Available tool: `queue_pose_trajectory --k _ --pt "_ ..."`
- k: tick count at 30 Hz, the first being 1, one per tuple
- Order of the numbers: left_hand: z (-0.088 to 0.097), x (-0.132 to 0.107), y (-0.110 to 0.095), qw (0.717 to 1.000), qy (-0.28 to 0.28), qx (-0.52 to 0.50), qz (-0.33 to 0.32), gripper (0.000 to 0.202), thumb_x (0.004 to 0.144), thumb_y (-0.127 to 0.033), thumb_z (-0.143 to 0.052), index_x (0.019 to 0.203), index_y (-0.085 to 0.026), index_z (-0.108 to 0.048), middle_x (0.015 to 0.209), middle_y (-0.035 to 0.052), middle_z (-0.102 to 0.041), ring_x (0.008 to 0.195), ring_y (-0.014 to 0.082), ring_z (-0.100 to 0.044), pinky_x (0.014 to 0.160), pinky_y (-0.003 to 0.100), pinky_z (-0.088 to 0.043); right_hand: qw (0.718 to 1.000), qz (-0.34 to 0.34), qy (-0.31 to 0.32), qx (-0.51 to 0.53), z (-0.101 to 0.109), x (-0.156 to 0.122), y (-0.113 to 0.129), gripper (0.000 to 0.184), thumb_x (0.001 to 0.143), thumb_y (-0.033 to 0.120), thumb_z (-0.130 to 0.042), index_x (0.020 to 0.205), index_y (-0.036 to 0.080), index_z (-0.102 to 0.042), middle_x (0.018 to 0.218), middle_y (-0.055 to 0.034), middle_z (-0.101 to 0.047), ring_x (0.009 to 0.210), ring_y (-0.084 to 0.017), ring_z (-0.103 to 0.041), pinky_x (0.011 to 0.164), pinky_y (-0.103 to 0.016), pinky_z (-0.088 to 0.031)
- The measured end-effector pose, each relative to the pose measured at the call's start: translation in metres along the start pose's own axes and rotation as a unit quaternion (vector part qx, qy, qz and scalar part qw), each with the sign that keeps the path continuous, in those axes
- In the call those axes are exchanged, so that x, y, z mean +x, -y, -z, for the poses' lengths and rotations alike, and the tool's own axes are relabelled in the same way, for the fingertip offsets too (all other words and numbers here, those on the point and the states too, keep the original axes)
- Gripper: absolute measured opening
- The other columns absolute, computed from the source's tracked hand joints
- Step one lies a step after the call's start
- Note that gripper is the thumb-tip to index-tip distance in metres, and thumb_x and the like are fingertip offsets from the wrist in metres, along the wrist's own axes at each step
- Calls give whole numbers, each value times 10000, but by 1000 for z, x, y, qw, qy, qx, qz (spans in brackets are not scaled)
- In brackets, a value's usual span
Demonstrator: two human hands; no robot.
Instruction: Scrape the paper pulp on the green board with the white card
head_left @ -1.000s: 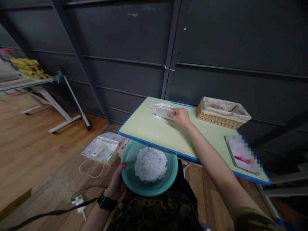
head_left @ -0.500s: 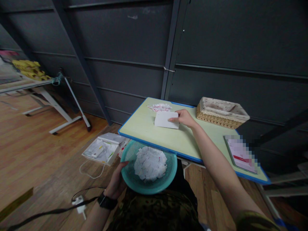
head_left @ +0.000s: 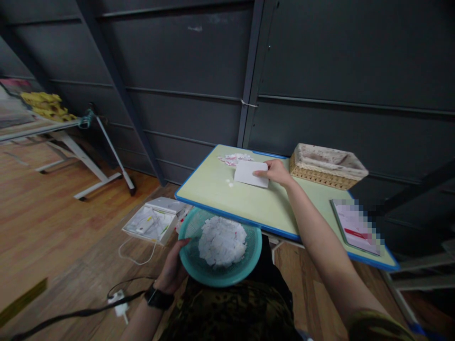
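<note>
My left hand [head_left: 173, 271] grips the rim of a teal plastic basket [head_left: 194, 265] held below the table's front edge; it is heaped with white paper scraps [head_left: 222, 240]. My right hand [head_left: 276, 171] reaches across the pale green table [head_left: 249, 201] and pinches the right edge of a white card [head_left: 250, 173], which is tilted over the tabletop. A small pile of white and pink scraps [head_left: 234, 158] lies just behind the card at the far edge. A few tiny scraps [head_left: 229, 182] lie left of the card.
A wicker basket with cloth lining [head_left: 327, 166] stands at the table's back right, a booklet [head_left: 355, 226] at its right end. On the wooden floor lie an open white box [head_left: 152, 219] and cables [head_left: 117, 303]. A dark panelled wall is behind; a white stand [head_left: 85, 161] is at left.
My right hand has drawn the white card back from the scrap pile toward the middle of the table and slightly to the right. A few small scraps now show beside it. The left hand and teal basket stayed put.
</note>
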State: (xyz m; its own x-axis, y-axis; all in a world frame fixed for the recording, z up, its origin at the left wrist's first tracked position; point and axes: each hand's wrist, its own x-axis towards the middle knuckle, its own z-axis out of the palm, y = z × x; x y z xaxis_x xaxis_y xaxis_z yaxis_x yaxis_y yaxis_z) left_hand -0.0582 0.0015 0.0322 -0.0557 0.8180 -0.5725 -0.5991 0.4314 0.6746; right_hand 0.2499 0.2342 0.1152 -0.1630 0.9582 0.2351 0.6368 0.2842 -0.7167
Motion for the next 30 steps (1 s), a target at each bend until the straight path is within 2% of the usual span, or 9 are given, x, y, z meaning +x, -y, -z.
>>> queue_pose_trajectory --k 4,9,12,17,22,26,30 --pt "4 4 2 1000 14 -6 12 187 824 -151 -548 937 -87 -684 798 102 -784 706 233 -736 723 352 -585 1000 4 -19 7 6 -1 0 365 544 481 -710 588 137 -595 561 -4 -513 540 -115 -408 500 -250 -272" --pt "1 3 1 1000 14 -14 12 247 807 -141 -563 1024 -88 -669 828 100 -786 751 246 -741 756 359 -579 1000 0 -6 30 -7 -4 6 382 556 500 -708 601 137 -597 564 0 -512 531 -111 -407 497 -245 -265" --pt "-2 -1 0 1000 6 -10 13 232 797 -138 -576 1002 -91 -673 829 97 -787 720 239 -740 746 350 -579 1000 8 -3 26 -14 -4 10 393 557 509 -711 606 132 -608 570 7 -514 540 -108 -408 498 -240 -266" --pt "-3 -2 -1 1000 5 -9 21 270 798 -146 -573 1043 -83 -669 829 101 -786 733 252 -741 736 362 -580 1000 9 -5 8 -15 -3 9 392 558 506 -706 586 129 -602 551 14 -497 536 -104 -400 491 -237 -265" --pt "-1 1 1 1000 10 -24 16 382 795 -141 -580 1170 -91 -629 895 105 -786 801 266 -742 793 386 -569 1000 -14 -6 4 -3 1 -2 351 568 452 -706 637 115 -637 548 0 -524 515 -110 -429 471 -236 -280" --pt "0 0 1 999 11 -33 20 434 794 -140 -585 1225 -88 -600 969 120 -778 852 275 -738 816 396 -565 998 -58 -36 13 14 3 -13 313 533 381 -731 647 103 -643 537 -11 -543 493 -126 -472 457 -244 -325" --pt "-1 0 0 999 25 -37 16 439 784 -132 -597 1221 -86 -615 1009 127 -771 902 280 -730 839 392 -561 991 -80 -62 87 20 0 -14 341 545 382 -743 718 99 -664 598 -34 -601 506 -130 -504 456 -249 -372"
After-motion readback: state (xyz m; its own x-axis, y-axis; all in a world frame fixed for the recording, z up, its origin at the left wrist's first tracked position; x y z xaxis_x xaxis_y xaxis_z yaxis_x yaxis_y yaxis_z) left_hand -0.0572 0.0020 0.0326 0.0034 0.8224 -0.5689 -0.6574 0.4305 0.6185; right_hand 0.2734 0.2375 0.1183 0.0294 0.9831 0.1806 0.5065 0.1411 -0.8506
